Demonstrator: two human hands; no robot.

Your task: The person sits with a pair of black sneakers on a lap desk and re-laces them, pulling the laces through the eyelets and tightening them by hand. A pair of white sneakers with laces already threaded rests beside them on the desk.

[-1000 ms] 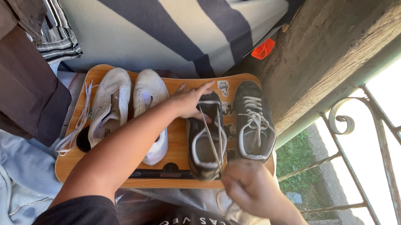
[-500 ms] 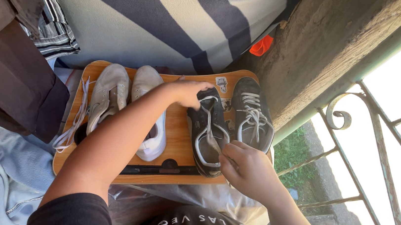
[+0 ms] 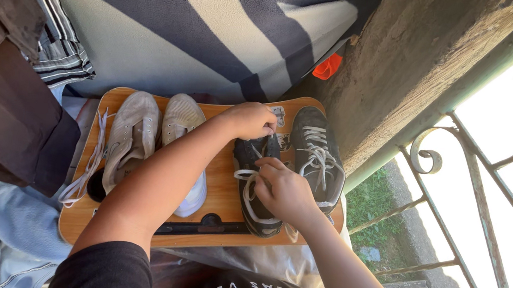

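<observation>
On the wooden tray (image 3: pixel 220 191) we see two pale sneakers (image 3: pixel 155 136), then the near black shoe (image 3: pixel 258 188): our left hand (image 3: pixel 251 119) curls closed at its toe, our right hand (image 3: pixel 286 191) seemingly pinches its white lace (image 3: pixel 245 190).

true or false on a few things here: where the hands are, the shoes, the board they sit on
1. Both hands are on the white shoes. False: the left hand and right hand are on a dark shoe.
2. Four shoes lie on a wooden board. True.
3. The second dark shoe is nearest the railing side. True.
4. The white shoes are fully laced. False: a loose lace trails beside them.
</observation>
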